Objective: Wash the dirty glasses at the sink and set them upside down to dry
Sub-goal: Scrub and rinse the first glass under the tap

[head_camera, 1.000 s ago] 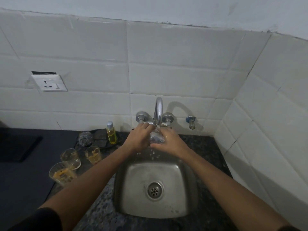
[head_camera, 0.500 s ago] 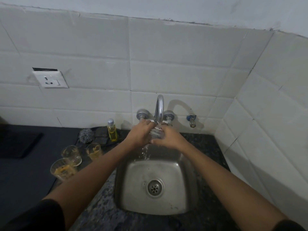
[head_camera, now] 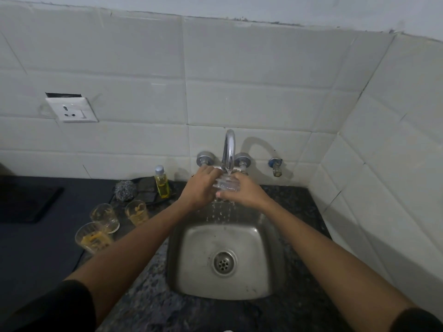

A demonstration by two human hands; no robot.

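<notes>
we hold one clear glass (head_camera: pixel 225 184) in a two-handed grip right under the spout of the tap (head_camera: pixel 229 149): our left hand (head_camera: pixel 200 188) curls round its left side, our right hand (head_camera: pixel 242 191) curls round its right side with the thumb lying across the front. the glass sits between both palms, and which way its mouth faces we cannot tell through the water and fingers. water runs over it and falls in drops into the sink (head_camera: pixel 268 259) straight below the tap.

to the left of the tap, on the table (head_camera: pixel 282 197), stand a small bottle of yellow liquid (head_camera: pixel 161 184), a steel scrubber (head_camera: pixel 124 190) and a dark sponge (head_camera: pixel 147 189). further left of the tap and nearer to us wait three dirty glasses (head_camera: pixel 105 218), upright, with yellow residue inside. a wall socket (head_camera: pixel 72 110) sits high to the left of the tap.

we judge this to be the rinse of the first glass, with three more to do. the wet glass could slip from our hands and strike the steel basin or the spout, since it is held so close under it. splashing could also reach the socket side, and our left forearm passes close by the waiting glasses.
</notes>
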